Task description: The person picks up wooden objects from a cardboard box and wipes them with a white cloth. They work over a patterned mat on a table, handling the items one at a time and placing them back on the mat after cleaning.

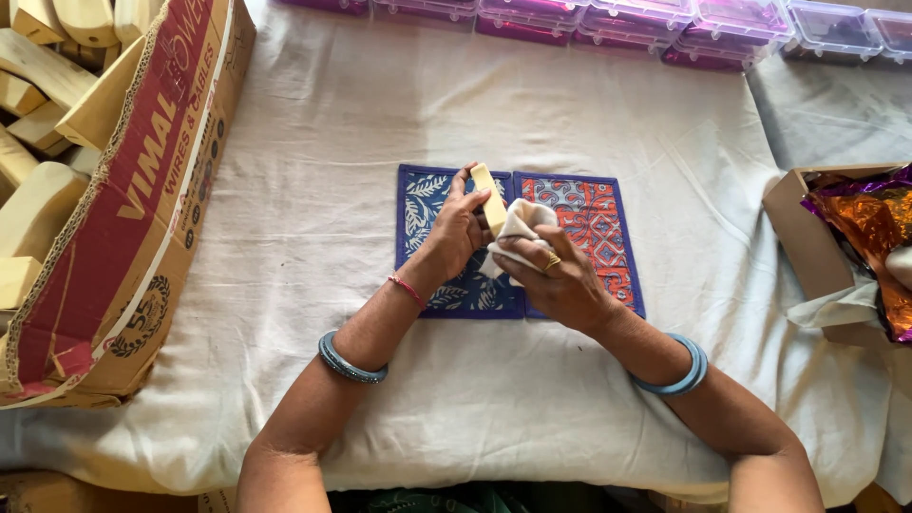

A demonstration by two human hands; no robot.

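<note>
1. Head view showed a pale wooden block held upright above the blue patterned mat, near mid-counter.
2. The left hand had its grip closed around the block, seemingly to steady it for wiping.
3. The right hand had its grip pinched on a white cloth pressed against the block.
4. An orange patterned mat lay touching the blue one on the cloth-covered counter.
5. A cardboard box of similar wooden pieces sat at the left.

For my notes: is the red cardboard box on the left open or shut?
Open: the cardboard box shows pale wooden pieces inside.
</note>
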